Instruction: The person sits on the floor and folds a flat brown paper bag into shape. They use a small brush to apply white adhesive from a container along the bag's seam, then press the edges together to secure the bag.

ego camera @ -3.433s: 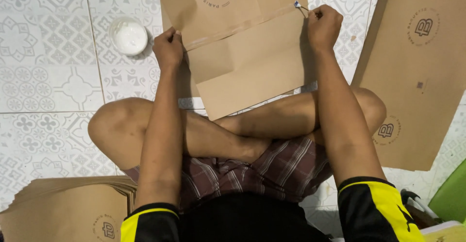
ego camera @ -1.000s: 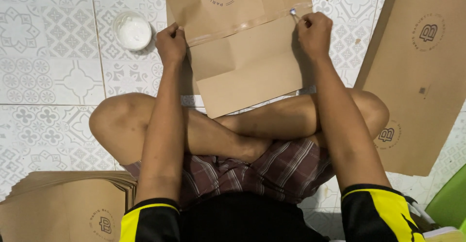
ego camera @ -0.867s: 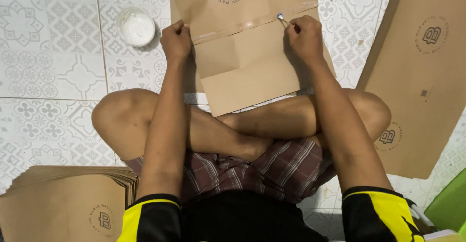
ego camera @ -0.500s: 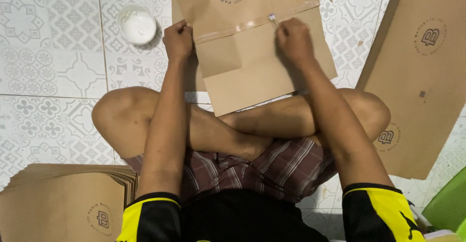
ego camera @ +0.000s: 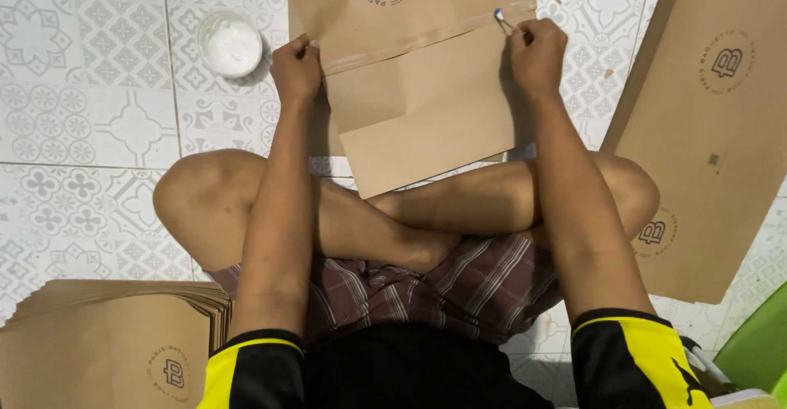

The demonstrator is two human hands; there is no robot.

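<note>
Overhead view of a person seated cross-legged on a tiled floor (ego camera: 90, 122), the tiles pale grey-white with a repeating ornamental pattern and thin grout lines. Before the knees lies a flat brown kraft paper bag (ego camera: 426, 73), matte and lightly creased, its lower flap folded up so that a straight, glossy, paler strip runs slantwise across it from left to right. A round dark printed emblem sits near the top edge of the bag, partly cut off by the frame.

The left hand (ego camera: 297, 69) rests on the left end of the fold, fingers curled and pressed together against the paper edge. The right hand (ego camera: 537, 52) sits at the right end of the fold, thumb and forefinger pinching a small thin tool (ego camera: 498, 16) with a bluish-white tip that touches the strip; the tool's kind cannot be told.

A small round cup (ego camera: 232, 42) of translucent plastic, filled with a white paste, stands on the floor just left of the bag, apart from the left hand. At lower left lies a neat stack of flat brown bags (ego camera: 106, 343), layered edges visible, the top one bearing a round dark emblem near its lower right corner. At right lies a second long pile of brown bags (ego camera: 713, 130), with one round emblem near its upper end and another near its lower left edge. A bright green smooth object (ego camera: 758, 352) shows at the lower right corner
</note>
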